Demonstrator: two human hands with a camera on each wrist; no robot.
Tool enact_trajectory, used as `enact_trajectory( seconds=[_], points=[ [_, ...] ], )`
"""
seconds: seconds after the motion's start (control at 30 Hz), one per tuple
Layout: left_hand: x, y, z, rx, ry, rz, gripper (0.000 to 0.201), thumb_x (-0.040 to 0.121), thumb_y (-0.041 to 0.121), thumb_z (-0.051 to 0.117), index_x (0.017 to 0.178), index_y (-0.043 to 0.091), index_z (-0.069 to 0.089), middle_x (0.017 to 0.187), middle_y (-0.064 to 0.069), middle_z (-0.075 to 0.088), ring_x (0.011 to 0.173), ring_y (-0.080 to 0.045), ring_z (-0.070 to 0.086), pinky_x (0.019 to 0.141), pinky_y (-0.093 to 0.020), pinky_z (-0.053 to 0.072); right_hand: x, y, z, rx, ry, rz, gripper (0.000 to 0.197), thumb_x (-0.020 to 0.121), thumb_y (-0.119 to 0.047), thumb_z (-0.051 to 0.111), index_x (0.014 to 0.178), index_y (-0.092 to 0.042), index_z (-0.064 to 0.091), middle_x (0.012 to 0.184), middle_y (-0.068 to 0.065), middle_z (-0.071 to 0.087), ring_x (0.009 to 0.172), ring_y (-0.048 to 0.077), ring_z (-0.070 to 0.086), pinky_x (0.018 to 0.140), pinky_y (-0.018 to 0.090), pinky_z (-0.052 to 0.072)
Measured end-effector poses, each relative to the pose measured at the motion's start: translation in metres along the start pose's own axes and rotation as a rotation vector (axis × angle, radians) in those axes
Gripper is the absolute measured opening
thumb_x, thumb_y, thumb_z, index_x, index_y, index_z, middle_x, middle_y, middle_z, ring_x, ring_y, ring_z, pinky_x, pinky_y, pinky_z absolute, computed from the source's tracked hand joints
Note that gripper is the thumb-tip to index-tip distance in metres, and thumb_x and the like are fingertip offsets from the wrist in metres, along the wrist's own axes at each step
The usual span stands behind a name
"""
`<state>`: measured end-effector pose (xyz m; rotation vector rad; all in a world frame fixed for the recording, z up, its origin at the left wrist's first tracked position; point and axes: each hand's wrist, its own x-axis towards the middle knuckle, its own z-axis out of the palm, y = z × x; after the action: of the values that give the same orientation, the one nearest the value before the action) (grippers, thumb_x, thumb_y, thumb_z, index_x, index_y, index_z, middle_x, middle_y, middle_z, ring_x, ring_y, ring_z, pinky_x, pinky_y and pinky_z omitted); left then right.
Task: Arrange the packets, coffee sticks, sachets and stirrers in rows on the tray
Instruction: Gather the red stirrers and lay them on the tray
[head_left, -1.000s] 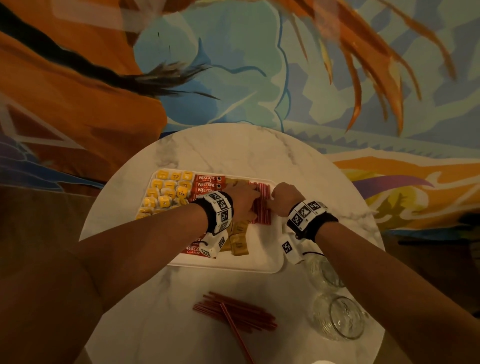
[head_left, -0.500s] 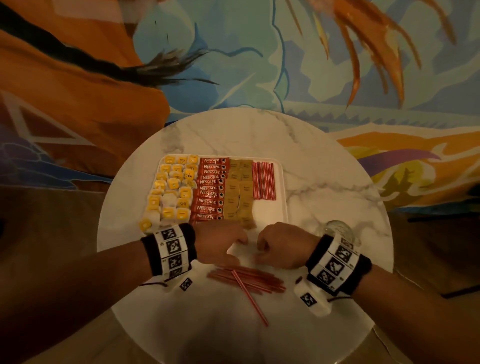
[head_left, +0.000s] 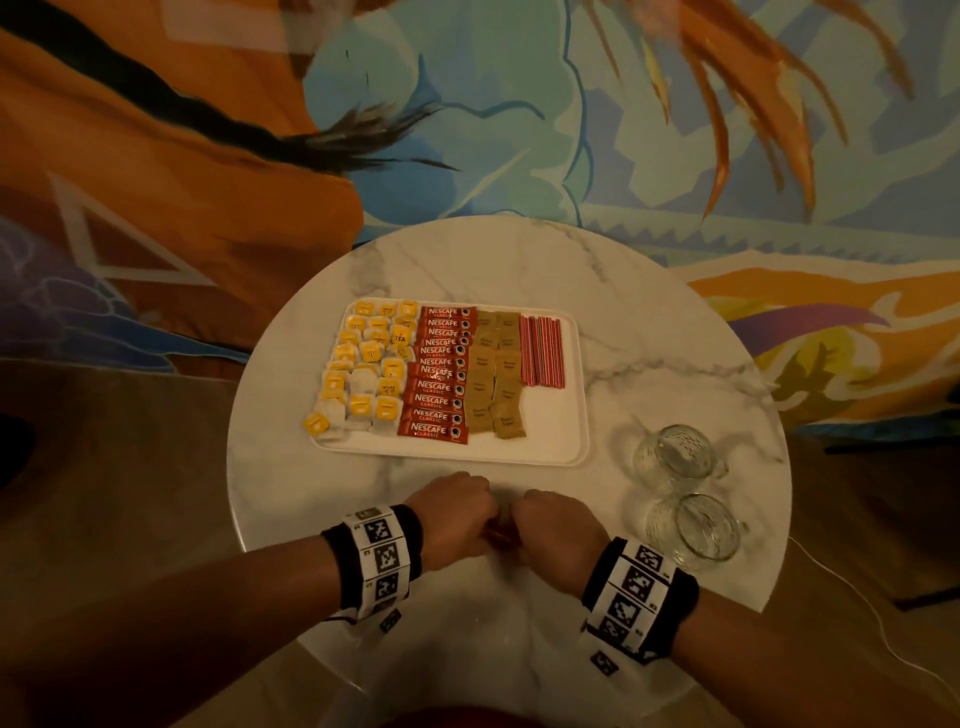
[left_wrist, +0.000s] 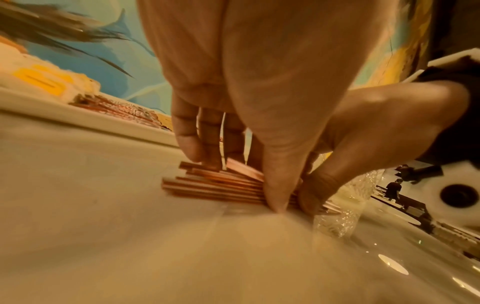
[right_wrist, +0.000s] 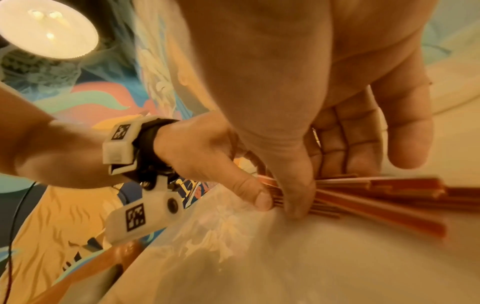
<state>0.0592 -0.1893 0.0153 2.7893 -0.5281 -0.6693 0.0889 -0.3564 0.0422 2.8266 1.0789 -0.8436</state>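
The white tray (head_left: 556, 447) holds rows of yellow tea packets (head_left: 371, 371), red coffee sticks (head_left: 439, 374), brown sachets (head_left: 496, 374) and a row of red stirrers (head_left: 540, 351). Near the table's front edge, a loose bundle of red stirrers (left_wrist: 213, 185) (right_wrist: 389, 191) lies under both hands, and only a sliver of this bundle (head_left: 501, 535) shows in the head view. My left hand (head_left: 457, 514) (left_wrist: 236, 181) pinches the bundle between thumb and fingers. My right hand (head_left: 556, 530) (right_wrist: 324, 185) pinches it right beside the left.
Two clear glass mugs (head_left: 670, 457) (head_left: 693, 530) stand right of my hands, close to my right wrist. The round marble table (head_left: 649, 353) is small, with its front edge just behind my wrists. A lit lamp (right_wrist: 49, 28) shows in the right wrist view.
Both hands left the stirrer row on the tray and came back to the loose stirrers by the front edge. They now close together on the bundle, covering it.
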Motion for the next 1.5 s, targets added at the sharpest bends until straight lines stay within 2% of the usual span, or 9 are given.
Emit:
enact_trajectory(
  seconds=[0.4, 0.57, 0.73, 0.9, 1.07, 1.2, 1.27, 1.4, 1.5],
  points=[
    [-0.003, 0.002, 0.017, -0.038, 0.032, -0.054, 0.024, 0.1, 0.025, 0.05, 0.093, 0.011, 0.069, 0.096, -0.008, 0.065, 0.084, -0.022, 0.061, 0.079, -0.038, 0.053, 0.0, -0.002, 0.006, 0.071, -0.056, -0.093, 0.022, 0.096, -0.015, 0.052, 0.112, -0.005, 0.064, 0.113, 0.014, 0.065, 0.101, 0.032, 0.063, 0.08, 0.035, 0.046],
    [-0.005, 0.002, 0.025, 0.066, 0.013, -0.017, 0.029, 0.105, 0.024, 0.04, 0.108, 0.01, 0.064, 0.105, -0.011, 0.063, 0.091, -0.027, 0.059, 0.081, -0.042, 0.051, 0.002, -0.001, 0.016, 0.007, -0.011, -0.111, 0.031, 0.103, -0.024, 0.043, 0.125, -0.007, 0.056, 0.122, 0.015, 0.058, 0.105, 0.031, 0.059, 0.086, 0.04, 0.047],
    [-0.011, 0.004, 0.034, 0.215, 0.089, 0.048, 0.051, 0.098, 0.027, 0.013, 0.122, 0.007, 0.053, 0.113, -0.013, 0.058, 0.095, -0.03, 0.054, 0.084, -0.045, 0.047, 0.001, 0.001, 0.025, -0.128, 0.075, -0.148, 0.046, 0.104, -0.032, 0.02, 0.129, -0.008, 0.051, 0.121, 0.014, 0.058, 0.101, 0.032, 0.059, 0.081, 0.041, 0.045],
    [-0.01, 0.003, 0.024, 0.174, 0.041, 0.015, 0.034, 0.105, 0.02, 0.027, 0.126, 0.007, 0.051, 0.117, -0.014, 0.057, 0.099, -0.03, 0.055, 0.089, -0.042, 0.044, 0.004, 0.008, 0.025, -0.082, 0.062, -0.159, 0.036, 0.106, -0.025, 0.032, 0.134, -0.008, 0.048, 0.127, 0.014, 0.056, 0.106, 0.032, 0.059, 0.086, 0.042, 0.047],
    [-0.005, -0.007, 0.011, -0.047, -0.075, 0.005, 0.022, 0.099, 0.012, 0.044, 0.119, 0.01, 0.054, 0.113, -0.01, 0.06, 0.097, -0.026, 0.057, 0.089, -0.04, 0.048, 0.003, 0.01, 0.022, -0.077, 0.043, -0.215, 0.059, 0.1, -0.038, 0.009, 0.131, -0.007, 0.048, 0.124, 0.015, 0.059, 0.101, 0.032, 0.061, 0.077, 0.039, 0.044],
    [-0.002, -0.018, -0.003, -0.159, -0.041, -0.008, 0.015, 0.101, 0.022, 0.051, 0.112, 0.017, 0.059, 0.107, -0.003, 0.063, 0.094, -0.019, 0.058, 0.088, -0.037, 0.049, 0.005, 0.013, 0.002, 0.075, -0.002, -0.214, 0.035, 0.108, -0.032, 0.03, 0.132, -0.013, 0.048, 0.124, 0.011, 0.062, 0.105, 0.028, 0.061, 0.08, 0.032, 0.038],
    [-0.004, -0.025, -0.015, -0.212, 0.046, -0.047, 0.017, 0.099, 0.035, 0.057, 0.108, 0.022, 0.062, 0.102, 0.003, 0.064, 0.09, -0.014, 0.058, 0.082, -0.031, 0.048, 0.007, 0.018, -0.007, 0.171, -0.028, -0.197, 0.032, 0.108, -0.032, 0.034, 0.131, -0.015, 0.047, 0.122, 0.008, 0.062, 0.101, 0.026, 0.059, 0.078, 0.028, 0.033],
    [-0.011, -0.049, -0.021, -0.646, 0.378, -0.147, 0.035, 0.087, 0.043, 0.073, 0.115, 0.031, 0.057, 0.105, 0.014, 0.065, 0.094, -0.003, 0.063, 0.082, -0.027, 0.055, 0.02, 0.04, -0.014, 0.429, 0.008, -0.156, 0.023, 0.107, -0.04, 0.036, 0.112, -0.022, 0.048, 0.104, 0.0, 0.063, 0.091, 0.02, 0.061, 0.083, 0.039, 0.049],
    [-0.014, -0.053, -0.023, -1.116, 0.528, -0.22, 0.053, 0.083, 0.046, 0.077, 0.126, 0.026, 0.053, 0.113, 0.004, 0.07, 0.105, -0.013, 0.068, 0.083, -0.029, 0.058, 0.025, 0.046, -0.023, 0.65, 0.041, -0.189, 0.017, 0.107, -0.04, 0.036, 0.106, -0.03, 0.05, 0.086, -0.015, 0.053, 0.073, -0.001, 0.051, 0.074, 0.024, 0.048]
  ],
)
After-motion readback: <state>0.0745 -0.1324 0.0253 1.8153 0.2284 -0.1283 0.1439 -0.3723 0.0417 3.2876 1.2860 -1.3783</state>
